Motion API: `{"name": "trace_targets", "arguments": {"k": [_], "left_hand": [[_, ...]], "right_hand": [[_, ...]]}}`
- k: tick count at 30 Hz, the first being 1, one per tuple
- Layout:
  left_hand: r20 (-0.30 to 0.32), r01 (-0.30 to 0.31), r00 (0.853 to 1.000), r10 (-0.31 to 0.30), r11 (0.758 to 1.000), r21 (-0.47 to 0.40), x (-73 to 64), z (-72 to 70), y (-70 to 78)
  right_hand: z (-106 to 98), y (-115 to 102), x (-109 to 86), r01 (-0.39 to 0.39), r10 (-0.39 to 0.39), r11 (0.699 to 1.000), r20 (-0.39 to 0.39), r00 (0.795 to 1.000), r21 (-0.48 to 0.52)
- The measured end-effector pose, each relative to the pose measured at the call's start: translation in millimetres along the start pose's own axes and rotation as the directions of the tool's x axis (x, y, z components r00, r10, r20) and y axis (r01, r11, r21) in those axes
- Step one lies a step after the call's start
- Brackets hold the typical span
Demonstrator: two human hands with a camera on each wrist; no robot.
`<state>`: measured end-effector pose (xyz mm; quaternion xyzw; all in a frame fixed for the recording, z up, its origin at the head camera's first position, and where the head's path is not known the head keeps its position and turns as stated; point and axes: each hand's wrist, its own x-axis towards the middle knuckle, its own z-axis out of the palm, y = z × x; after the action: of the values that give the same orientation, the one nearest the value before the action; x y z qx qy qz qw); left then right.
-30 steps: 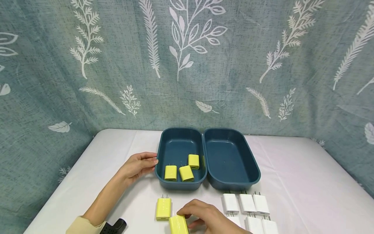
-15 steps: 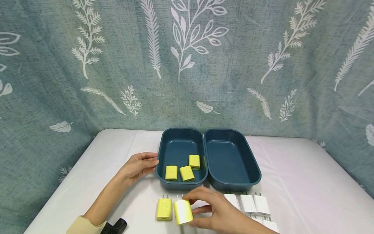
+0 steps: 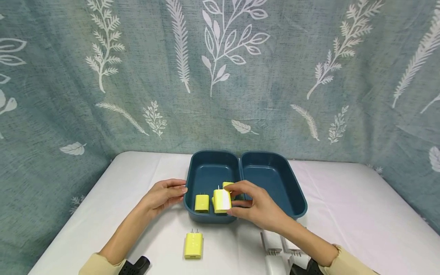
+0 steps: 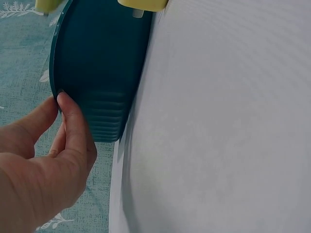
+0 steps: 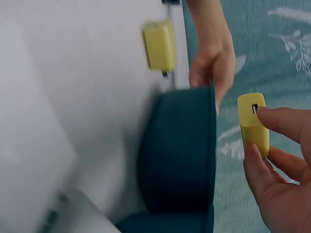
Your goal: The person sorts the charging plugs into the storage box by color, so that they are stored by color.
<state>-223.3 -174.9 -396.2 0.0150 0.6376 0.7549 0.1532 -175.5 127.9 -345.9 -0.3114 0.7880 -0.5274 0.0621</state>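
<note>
My right hand pinches a yellow plug-in charger between thumb and fingers, over the near part of the left blue bin. In the right wrist view, that charger is up above the bin's rim, its port end showing. My left hand holds the same bin's left rim; in the left wrist view, thumb and a finger meet at the edge. Inside the bin lie several yellow chargers, partly hidden by the held one. One more yellow charger lies on the table in front, prongs pointing away.
A second blue bin with a bare floor stands directly right of the first. Several white chargers lie in rows at the front right, partly covered by the right forearm. A patterned curtain hangs behind the white table.
My right hand has picked up the yellow charger from the table and carried it forward over the left bin. My left hand has stayed at the rim.
</note>
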Motion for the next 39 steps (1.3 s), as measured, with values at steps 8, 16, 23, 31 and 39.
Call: {"name": "trace_targets", "arguments": {"k": [8,16,23,31,39], "left_hand": [[0.006,-0.009,1.000,0.009,1.000,-0.015,0.1,-1.4,-0.2],[0.018,-0.015,1.000,0.015,1.000,-0.002,1.2,-0.3,-0.9],[0.010,-0.010,1.000,0.010,1.000,-0.001,1.8,-0.1,-1.5],[0.011,0.002,1.000,-0.002,1.000,-0.001,1.0,-1.1,0.1],[0.010,0.003,1.000,-0.003,1.000,-0.008,1.1,-1.8,-0.6]], "right_hand": [[-11,13,34.0,-0.072,0.059,0.991,-0.112,0.992,-0.115],[-6,25,56.0,-0.186,0.150,0.956,-0.171,0.974,-0.225],[1,30,68.6,-0.187,0.138,0.934,-0.177,0.975,-0.305],[7,31,80.9,-0.244,0.199,0.894,-0.155,0.968,-0.375],[9,34,85.6,-0.239,0.205,0.870,-0.125,0.971,-0.430]]}}
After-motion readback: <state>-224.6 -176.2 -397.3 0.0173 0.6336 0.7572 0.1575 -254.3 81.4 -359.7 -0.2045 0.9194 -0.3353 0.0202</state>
